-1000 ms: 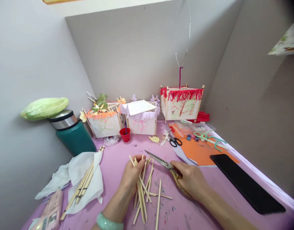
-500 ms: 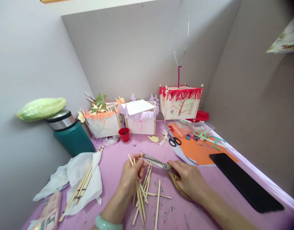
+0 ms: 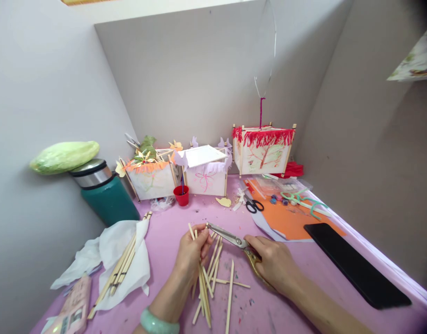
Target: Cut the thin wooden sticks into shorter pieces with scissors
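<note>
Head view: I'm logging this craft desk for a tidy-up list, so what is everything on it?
wooden sticks: many, tan, loose on the pink table
wrapped sticks: one bundle, tan, on white tissue, left
paper lanterns: three, at the back wall
flask: one, teal, left
red cup: one, before the lanterns
black scissors: one, on orange paper
phone: one, black, right
left hand: grips sticks
right hand: holds gold scissors
</note>
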Available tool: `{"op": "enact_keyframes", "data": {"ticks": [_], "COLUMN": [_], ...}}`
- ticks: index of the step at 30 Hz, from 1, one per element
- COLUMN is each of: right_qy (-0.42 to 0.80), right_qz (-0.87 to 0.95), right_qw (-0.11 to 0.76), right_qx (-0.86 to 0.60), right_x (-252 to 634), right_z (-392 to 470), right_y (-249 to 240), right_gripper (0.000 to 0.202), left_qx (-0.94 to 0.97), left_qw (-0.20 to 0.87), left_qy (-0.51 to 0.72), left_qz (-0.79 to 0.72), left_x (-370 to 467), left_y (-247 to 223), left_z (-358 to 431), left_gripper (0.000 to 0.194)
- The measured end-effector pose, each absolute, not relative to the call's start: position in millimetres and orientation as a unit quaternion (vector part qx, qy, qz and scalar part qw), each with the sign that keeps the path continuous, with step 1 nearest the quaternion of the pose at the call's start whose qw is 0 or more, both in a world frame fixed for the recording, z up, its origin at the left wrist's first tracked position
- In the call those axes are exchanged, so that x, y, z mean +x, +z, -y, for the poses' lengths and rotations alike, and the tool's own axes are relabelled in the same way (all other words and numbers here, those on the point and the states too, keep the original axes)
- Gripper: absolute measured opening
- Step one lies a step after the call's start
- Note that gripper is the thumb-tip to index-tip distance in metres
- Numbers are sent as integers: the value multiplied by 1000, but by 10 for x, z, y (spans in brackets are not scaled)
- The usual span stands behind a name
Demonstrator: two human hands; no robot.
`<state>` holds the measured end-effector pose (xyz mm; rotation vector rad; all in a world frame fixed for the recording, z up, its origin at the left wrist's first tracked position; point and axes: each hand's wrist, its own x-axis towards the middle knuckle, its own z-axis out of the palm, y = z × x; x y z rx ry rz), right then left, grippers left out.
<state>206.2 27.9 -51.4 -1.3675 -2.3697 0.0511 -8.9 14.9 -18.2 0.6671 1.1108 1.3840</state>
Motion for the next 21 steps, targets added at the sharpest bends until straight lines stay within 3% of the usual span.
{"op": "enact_keyframes", "data": {"ticks": [21], "right_qy": [-5], "right_qz": [853], "right_qw": [191], "right_qx": [-486], "right_x": [2059], "right_z": [-276], "right_y": [-513], "right_gripper": [31], "left_qx": [286], "left_qw": [579], "left_qy": [591], "left_qz": [-484], "left_x": [-97], "left_y": [-208], "left_z": [-156], "left_gripper": [47]}}
